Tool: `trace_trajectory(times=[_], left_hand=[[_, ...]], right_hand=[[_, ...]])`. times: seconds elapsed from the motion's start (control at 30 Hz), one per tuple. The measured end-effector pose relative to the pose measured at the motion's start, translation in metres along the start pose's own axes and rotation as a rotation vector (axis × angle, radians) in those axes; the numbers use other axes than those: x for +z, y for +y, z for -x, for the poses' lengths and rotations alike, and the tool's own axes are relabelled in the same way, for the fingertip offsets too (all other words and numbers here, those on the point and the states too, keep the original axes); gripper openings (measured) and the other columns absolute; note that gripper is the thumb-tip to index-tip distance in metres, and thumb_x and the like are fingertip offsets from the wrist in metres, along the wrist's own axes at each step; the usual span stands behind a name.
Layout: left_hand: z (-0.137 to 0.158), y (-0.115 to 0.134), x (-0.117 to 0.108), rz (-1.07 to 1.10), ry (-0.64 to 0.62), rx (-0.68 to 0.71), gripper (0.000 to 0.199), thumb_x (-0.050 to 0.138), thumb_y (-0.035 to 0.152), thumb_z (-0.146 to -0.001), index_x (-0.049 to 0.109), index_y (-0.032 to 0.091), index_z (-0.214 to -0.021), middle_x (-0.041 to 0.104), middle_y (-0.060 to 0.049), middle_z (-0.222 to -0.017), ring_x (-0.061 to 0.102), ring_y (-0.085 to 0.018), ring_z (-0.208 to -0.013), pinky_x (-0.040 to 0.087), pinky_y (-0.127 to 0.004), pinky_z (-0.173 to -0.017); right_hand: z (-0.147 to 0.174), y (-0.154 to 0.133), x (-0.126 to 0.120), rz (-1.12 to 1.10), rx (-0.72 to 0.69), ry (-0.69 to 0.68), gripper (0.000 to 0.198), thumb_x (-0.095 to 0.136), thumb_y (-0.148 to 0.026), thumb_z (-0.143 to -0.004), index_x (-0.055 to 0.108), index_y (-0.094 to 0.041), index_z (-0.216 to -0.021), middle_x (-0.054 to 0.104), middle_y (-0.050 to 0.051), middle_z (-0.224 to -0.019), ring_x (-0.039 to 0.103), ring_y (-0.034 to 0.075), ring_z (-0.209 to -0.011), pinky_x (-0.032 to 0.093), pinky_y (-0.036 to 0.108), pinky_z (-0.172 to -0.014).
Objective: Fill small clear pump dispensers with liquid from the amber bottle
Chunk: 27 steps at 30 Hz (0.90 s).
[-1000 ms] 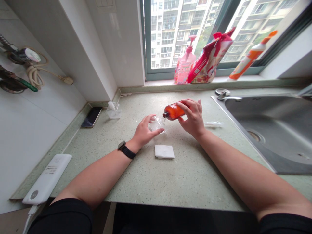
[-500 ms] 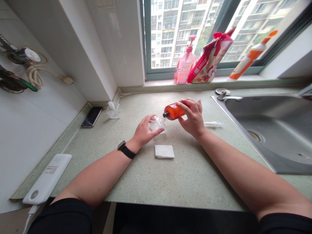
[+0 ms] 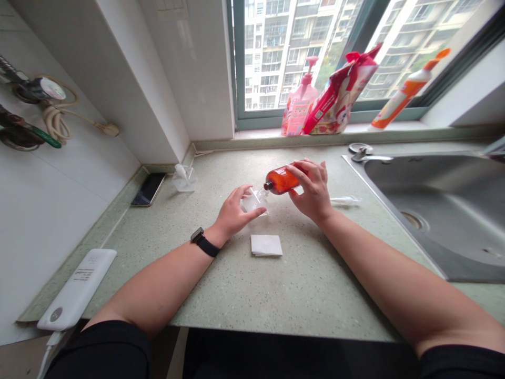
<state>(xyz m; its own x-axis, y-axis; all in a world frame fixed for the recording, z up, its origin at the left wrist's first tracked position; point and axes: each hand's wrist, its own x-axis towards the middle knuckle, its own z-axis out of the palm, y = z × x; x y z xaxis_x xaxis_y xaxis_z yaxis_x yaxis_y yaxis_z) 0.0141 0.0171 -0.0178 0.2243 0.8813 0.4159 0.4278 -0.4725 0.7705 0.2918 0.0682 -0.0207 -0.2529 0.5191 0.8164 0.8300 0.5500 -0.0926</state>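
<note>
My left hand [image 3: 235, 211] is closed round a small clear bottle [image 3: 256, 201], thumb on the near side and fingers on the far side. My right hand [image 3: 311, 190] grips an amber-orange bottle [image 3: 282, 180] from its base end. That bottle lies tilted almost level, its dark uncapped neck pointing left, right at the clear bottle's mouth. Whether liquid is flowing I cannot make out. In front of the clear bottle, a folded white tissue [image 3: 266, 246] lies on the counter. Right of my right hand is a thin clear-and-white piece [image 3: 346, 201], too blurred to name.
A clear container with a white top [image 3: 184, 178] and a phone [image 3: 149, 189] sit at the back left. A white power bank [image 3: 77, 289] with a cable lies at the left edge. The steel sink [image 3: 394, 221] is at right. A pink pump bottle [image 3: 300, 108] stands on the windowsill.
</note>
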Motion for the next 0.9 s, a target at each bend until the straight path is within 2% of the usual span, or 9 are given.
trace_trajectory(times=[0.3, 0.63, 0.9], left_hand=[[0.0001, 0.0002, -0.0008, 0.000, -0.006, 0.000, 0.073, 0.090, 0.061, -0.086, 0.060, 0.026, -0.143, 0.072, -0.015, -0.140, 0.074, -0.032, -0.119, 0.060, -0.055, -0.109], [-0.0003, 0.0008, -0.0003, 0.009, -0.007, -0.012, 0.074, 0.091, 0.061, -0.085, 0.061, 0.025, -0.142, 0.072, -0.015, -0.141, 0.074, -0.032, -0.120, 0.059, -0.056, -0.110], [-0.0002, 0.0012, -0.0009, 0.008, -0.009, -0.009, 0.075, 0.090, 0.062, -0.085, 0.061, 0.025, -0.142, 0.072, -0.015, -0.140, 0.074, -0.032, -0.121, 0.059, -0.055, -0.110]], right_hand=[[-0.0005, 0.0007, 0.0000, 0.025, -0.019, 0.005, 0.091, 0.074, -0.011, -0.086, 0.042, -0.048, -0.163, 0.062, 0.007, -0.145, 0.057, 0.039, -0.146, 0.031, 0.077, -0.131], [0.0009, 0.0026, 0.0010, 0.011, 0.027, -0.042, 0.096, 0.073, -0.011, -0.084, 0.041, -0.050, -0.165, 0.061, 0.005, -0.150, 0.053, 0.041, -0.149, 0.027, 0.077, -0.132], [0.0001, 0.0017, 0.0004, 0.025, -0.017, -0.001, 0.089, 0.073, -0.011, -0.085, 0.044, -0.045, -0.163, 0.062, 0.007, -0.146, 0.056, 0.039, -0.147, 0.031, 0.077, -0.131]])
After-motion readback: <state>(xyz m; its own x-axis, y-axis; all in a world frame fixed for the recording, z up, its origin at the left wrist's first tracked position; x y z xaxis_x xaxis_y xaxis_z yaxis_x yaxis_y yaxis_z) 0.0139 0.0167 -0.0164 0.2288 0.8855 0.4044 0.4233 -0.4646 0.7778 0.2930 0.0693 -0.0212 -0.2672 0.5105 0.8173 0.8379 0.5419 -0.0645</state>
